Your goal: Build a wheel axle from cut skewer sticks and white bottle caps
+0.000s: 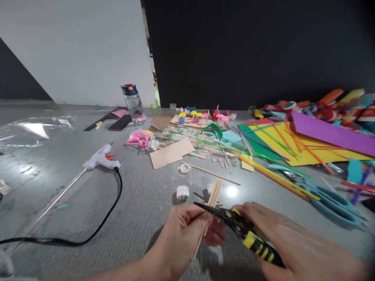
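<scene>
My left hand (183,234) is closed on several thin wooden sticks (216,190), held in a slanted bundle in front of me. Wrapped round the black-and-yellow handles of a pair of needle-nose pliers (259,246) is my right hand (283,230). The pliers' dark pointed jaws lie across the sticks, right by my left fingertips; whether they grip the wood I cannot tell. Just beyond the hands stand a small white cap (183,192) and another white piece partly hidden behind the sticks. Farther off lie a white ring (184,168) and a single stick (218,175).
A glue gun (101,158) with its black cord lies at left. Blue scissors (328,201) rest at right, near coloured sheets (331,130) and pipe cleaners. Behind are a cardboard piece (172,153), packaged sticks (178,136) and a water bottle (134,104).
</scene>
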### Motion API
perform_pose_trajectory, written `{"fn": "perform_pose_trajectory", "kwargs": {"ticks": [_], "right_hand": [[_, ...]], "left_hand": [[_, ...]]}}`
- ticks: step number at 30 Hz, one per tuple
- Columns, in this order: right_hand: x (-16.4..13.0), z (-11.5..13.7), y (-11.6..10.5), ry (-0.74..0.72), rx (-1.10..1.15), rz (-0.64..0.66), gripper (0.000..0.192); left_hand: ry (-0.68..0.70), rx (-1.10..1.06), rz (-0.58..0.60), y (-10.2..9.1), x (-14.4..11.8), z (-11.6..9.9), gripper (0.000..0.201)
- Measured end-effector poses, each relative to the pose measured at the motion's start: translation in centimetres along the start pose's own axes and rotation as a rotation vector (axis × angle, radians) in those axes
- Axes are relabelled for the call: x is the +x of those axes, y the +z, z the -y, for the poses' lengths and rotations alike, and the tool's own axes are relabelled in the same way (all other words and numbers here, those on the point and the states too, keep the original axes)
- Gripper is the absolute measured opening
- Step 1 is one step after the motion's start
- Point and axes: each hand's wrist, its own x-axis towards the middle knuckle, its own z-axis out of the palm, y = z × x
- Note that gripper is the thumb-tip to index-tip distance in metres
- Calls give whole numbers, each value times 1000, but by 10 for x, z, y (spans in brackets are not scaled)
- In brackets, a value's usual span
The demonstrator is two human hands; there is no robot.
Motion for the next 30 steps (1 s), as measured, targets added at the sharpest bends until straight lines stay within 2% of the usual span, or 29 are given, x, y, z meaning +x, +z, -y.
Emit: {"fn": "perform_pose_trajectory", "kwargs": {"ticks": [4, 18, 23, 30], "right_hand": [[7, 4, -2, 1, 15, -26, 58], [6, 5, -4, 76, 35, 51, 64], [-1, 2, -3, 112, 20, 120, 69], [-12, -6, 1, 134, 74, 151, 78]], "left_hand": [[-16, -34, -12, 0, 2, 3, 31], [-22, -25, 9, 1, 3, 4, 36], [-34, -9, 2, 1, 0, 2, 30], [-43, -15, 8, 2, -1, -1, 23]]}}
